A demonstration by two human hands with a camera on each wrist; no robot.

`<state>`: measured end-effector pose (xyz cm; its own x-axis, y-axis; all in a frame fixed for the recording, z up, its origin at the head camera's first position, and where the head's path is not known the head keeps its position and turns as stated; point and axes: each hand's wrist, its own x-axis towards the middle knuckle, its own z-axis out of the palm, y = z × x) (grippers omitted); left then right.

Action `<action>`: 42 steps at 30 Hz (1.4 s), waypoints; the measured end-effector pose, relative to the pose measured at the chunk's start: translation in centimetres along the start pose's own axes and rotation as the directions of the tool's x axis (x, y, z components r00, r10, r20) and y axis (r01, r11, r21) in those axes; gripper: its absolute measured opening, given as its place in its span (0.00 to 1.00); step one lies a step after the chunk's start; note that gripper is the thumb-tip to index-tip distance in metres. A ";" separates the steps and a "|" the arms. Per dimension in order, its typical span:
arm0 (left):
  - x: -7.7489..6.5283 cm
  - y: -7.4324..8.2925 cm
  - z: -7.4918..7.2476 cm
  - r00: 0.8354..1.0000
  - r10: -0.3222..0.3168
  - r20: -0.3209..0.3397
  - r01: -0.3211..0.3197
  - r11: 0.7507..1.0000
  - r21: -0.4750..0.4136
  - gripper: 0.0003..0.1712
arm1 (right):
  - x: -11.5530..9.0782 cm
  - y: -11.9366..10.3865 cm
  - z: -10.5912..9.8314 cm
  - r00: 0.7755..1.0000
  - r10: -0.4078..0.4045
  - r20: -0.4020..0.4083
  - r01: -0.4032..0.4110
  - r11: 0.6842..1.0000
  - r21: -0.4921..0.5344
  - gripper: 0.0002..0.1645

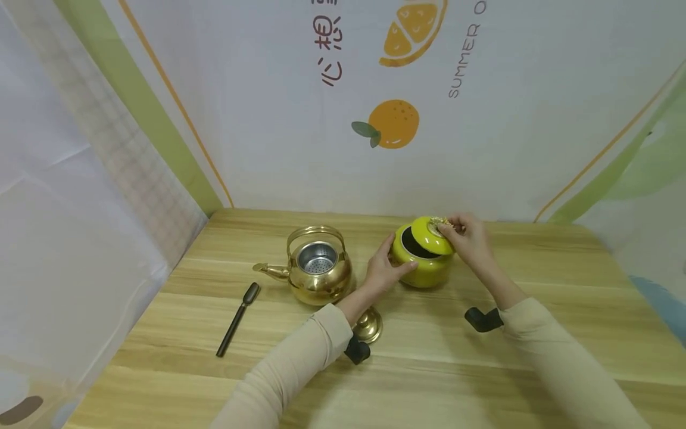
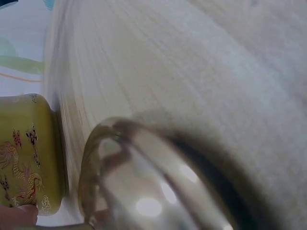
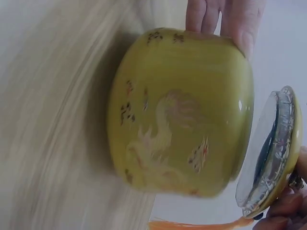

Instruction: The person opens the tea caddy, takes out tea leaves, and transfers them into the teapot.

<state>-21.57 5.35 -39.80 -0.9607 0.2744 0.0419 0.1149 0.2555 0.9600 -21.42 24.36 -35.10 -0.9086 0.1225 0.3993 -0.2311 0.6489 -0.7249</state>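
A yellow lidded jar [image 1: 427,275] with a dragon painted on its side stands on the wooden table, its dark mouth partly showing. My left hand [image 1: 383,269] grips its left side, thumb across the front. The fingers of my right hand [image 1: 471,243] pinch the ornate knob of the yellow lid [image 1: 423,239], which is tilted and lifted off the rim. In the right wrist view the lid's underside, with a crinkled clear sealing ring [image 3: 280,139], shows apart from the jar's mouth. The left wrist view shows my left thumb [image 2: 24,214] against the painted jar.
Left of the jar stands a brass teapot [image 1: 321,286] with an open top and a metal strainer [image 1: 317,257] inside. Its brass lid [image 1: 370,326] lies under my left forearm. A dark tea scoop [image 1: 238,319] lies further left. A printed cloth [image 1: 300,155] hangs behind the table.
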 end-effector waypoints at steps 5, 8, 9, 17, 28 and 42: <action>-0.2 -0.1 0.1 1.000 -0.006 -0.008 0.005 1.000 -0.012 0.48 | -0.9 1.0 -1.1 1.000 -0.010 -0.020 0.011 1.000 0.011 0.13; -0.2 0.0 0.1 1.000 -0.005 -0.008 0.005 1.000 -0.008 0.48 | -1.5 1.7 -2.2 0.999 -0.005 -0.031 0.005 1.000 -0.014 0.14; -0.2 0.0 0.1 1.000 -0.006 -0.007 0.006 1.000 -0.007 0.48 | -1.8 1.9 -2.7 0.999 0.002 -0.034 -0.002 1.000 -0.024 0.14; -0.2 0.1 0.1 1.000 -0.004 -0.016 0.004 1.000 0.016 0.48 | -4.0 4.2 -6.7 0.993 0.105 -0.061 -0.112 0.985 -0.133 0.19; 0.0 0.0 -0.1 1.000 0.017 -0.018 -0.017 0.999 0.034 0.47 | -5.7 7.1 -8.3 0.990 0.127 -0.063 -0.138 0.965 -0.225 0.19; -0.1 0.0 -0.1 1.000 0.005 0.020 -0.005 1.000 -0.013 0.48 | -6.8 8.3 -7.3 0.975 0.204 0.082 -0.180 0.954 -0.241 0.20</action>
<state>-21.51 5.25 -39.76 -0.9549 0.2939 0.0416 0.1165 0.2419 0.9633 -14.63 34.43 -39.73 -0.9619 0.1909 0.1956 0.0267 0.7780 -0.6277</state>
